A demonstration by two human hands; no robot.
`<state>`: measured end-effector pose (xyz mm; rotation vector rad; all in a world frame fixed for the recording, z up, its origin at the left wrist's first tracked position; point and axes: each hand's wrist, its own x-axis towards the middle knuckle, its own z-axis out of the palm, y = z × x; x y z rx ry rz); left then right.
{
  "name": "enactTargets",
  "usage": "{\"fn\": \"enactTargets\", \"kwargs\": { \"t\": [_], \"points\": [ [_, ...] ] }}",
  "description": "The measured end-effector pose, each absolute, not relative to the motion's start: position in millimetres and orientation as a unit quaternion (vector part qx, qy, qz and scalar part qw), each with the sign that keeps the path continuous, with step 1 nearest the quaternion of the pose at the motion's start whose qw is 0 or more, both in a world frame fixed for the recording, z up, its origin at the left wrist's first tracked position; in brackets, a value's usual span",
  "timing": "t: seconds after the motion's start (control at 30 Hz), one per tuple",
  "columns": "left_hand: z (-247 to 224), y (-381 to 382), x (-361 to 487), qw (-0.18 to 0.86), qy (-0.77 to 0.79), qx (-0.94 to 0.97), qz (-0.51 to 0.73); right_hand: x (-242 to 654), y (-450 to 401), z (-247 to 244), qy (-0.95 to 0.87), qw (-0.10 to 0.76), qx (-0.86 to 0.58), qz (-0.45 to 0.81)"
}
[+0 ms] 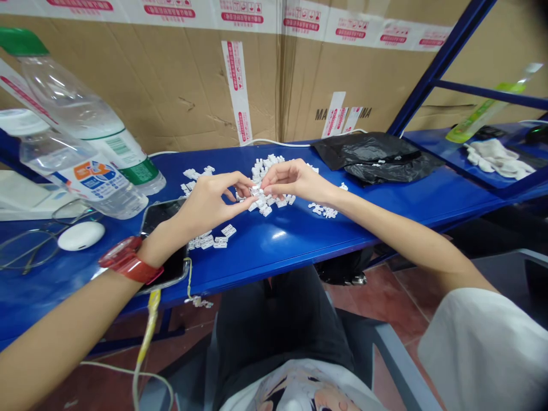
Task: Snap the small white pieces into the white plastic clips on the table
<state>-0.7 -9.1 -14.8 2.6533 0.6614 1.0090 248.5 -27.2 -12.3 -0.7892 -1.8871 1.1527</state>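
Note:
My left hand (209,200) and my right hand (295,180) meet above a heap of small white plastic parts (274,197) on a blue table (274,240). Their fingertips pinch what looks like one small white part (256,193) from either side, though the fingers partly hide it. Smaller groups of these parts lie near the heap: one below my left palm (212,240), one under my right wrist (323,210), and one further left (194,177). A black smartphone (165,240) lies partly under my left wrist, which wears a red watch (128,260).
Two plastic water bottles (81,160) lie at the table's left, near a white wireless mouse (81,236) and wire-framed glasses (38,245). A black plastic bag (372,157) lies at the back right. Cardboard stands behind the table. White gloves (496,160) lie on a blue shelf at right.

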Motion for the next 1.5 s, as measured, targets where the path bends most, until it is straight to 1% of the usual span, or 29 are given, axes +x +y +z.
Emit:
{"fn": "enactTargets", "kwargs": {
  "t": [0.33,0.63,0.9,1.03,1.2,1.3,1.37,1.43,1.5],
  "points": [
    [-15.7,-8.7,-0.4,0.111,0.23,0.905,0.339,247.3,-27.3,-15.0,-0.707,0.377,-0.339,0.493],
    [-13.7,-15.7,-0.4,0.034,0.172,0.919,0.352,243.4,-29.9,-18.0,-0.694,0.372,-0.332,0.52],
    [-9.0,-21.5,1.5,0.104,0.17,0.903,0.382,241.0,-35.0,-9.5,-0.703,0.35,-0.297,0.543],
    [-10.7,-21.1,2.3,0.127,0.166,0.904,0.374,239.1,-36.4,-12.2,-0.729,0.329,-0.283,0.53],
    [-11.8,-18.4,2.8,0.144,0.173,0.908,0.354,240.6,-37.4,-15.1,-0.785,0.332,-0.258,0.456],
    [-3.6,-15.6,-1.2,0.148,0.208,0.918,0.303,247.4,-32.0,-13.2,-0.82,0.321,-0.308,0.359],
    [5.5,-13.8,-6.0,0.14,0.251,0.933,0.217,254.3,-25.2,-10.8,-0.835,0.315,-0.374,0.253],
    [14.0,-12.5,-11.2,0.115,0.313,0.937,0.102,263.3,-17.8,-6.5,-0.831,0.308,-0.438,0.152],
    [19.2,-11.7,-15.7,0.094,0.363,0.927,0.003,275.9,-12.0,1.1,-0.817,0.288,-0.491,0.089]
  ]
}}
